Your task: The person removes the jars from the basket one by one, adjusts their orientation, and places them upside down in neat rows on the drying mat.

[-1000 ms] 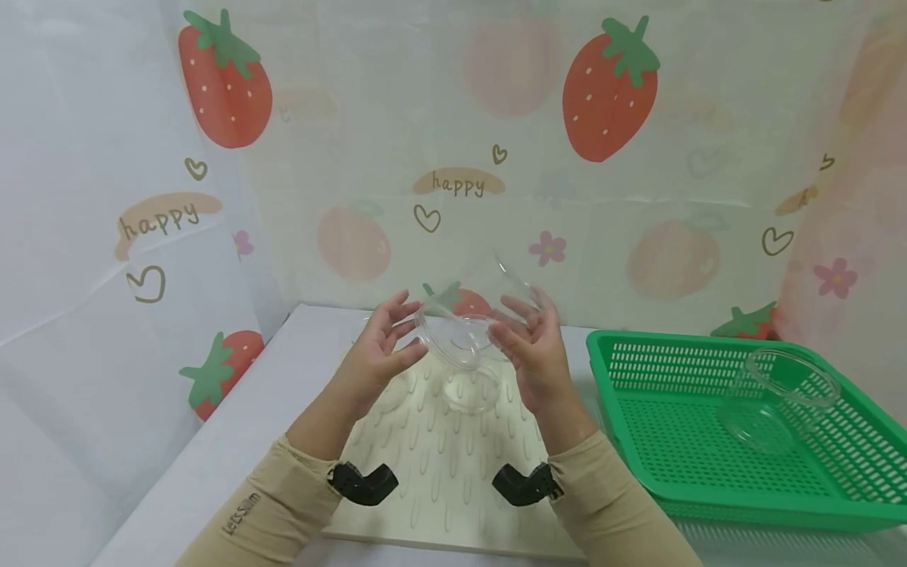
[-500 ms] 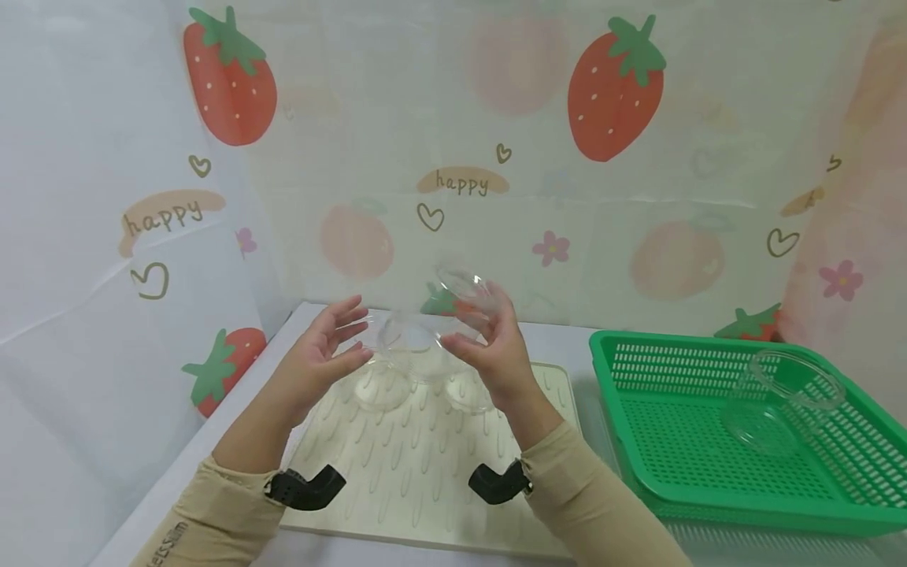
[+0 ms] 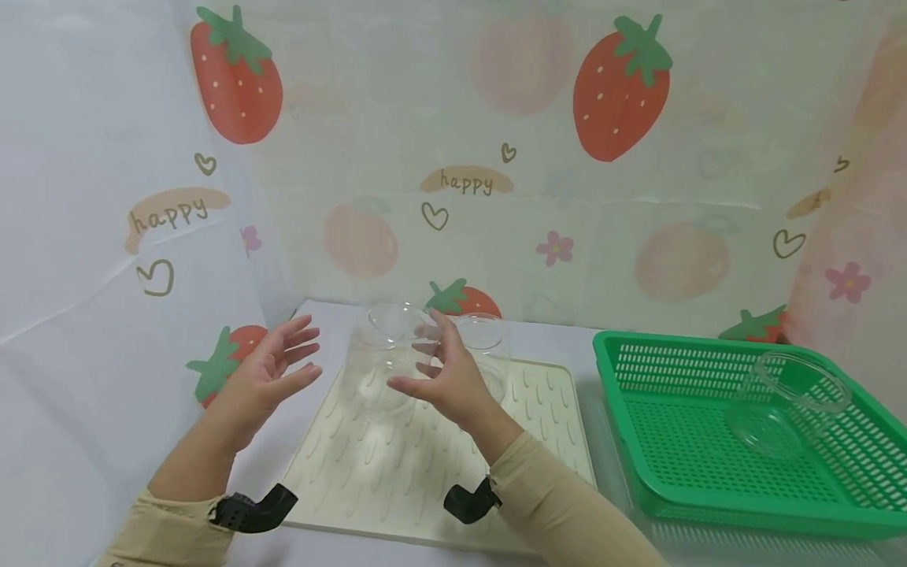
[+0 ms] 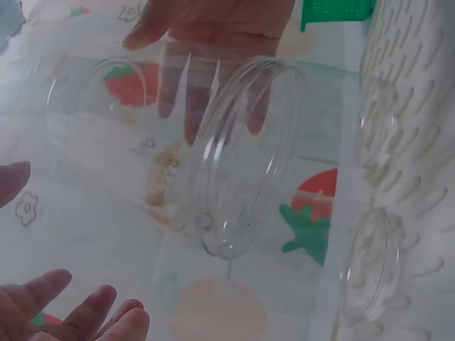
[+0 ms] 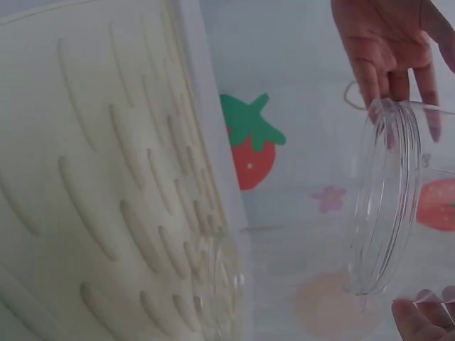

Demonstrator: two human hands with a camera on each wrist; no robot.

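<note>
A clear plastic jar [image 3: 379,354] is mouth down over the left part of a cream ridged mat [image 3: 425,472]; I cannot tell whether it rests on the mat. My right hand [image 3: 425,366] is beside it with relaxed fingers against its side. Away to the left, my left hand [image 3: 301,354] is open with fingers spread, touching nothing. In the left wrist view the jar [image 4: 213,163] lies between the cameras, with the right hand [image 4: 213,28] behind it. The right wrist view shows the jar's rim [image 5: 384,206] and the left hand [image 5: 391,50] beyond.
A second clear jar [image 3: 489,346] stands on the mat behind my right hand. At the right sits a green mesh basket [image 3: 708,465] with one clear jar [image 3: 779,402] lying in it. Strawberry-print sheets wall in the white table on the left and at the back.
Both hands have shifted left. The jar held up between them has come down by the mat. My left hand has drawn away to the left, and my right hand's grip has loosened.
</note>
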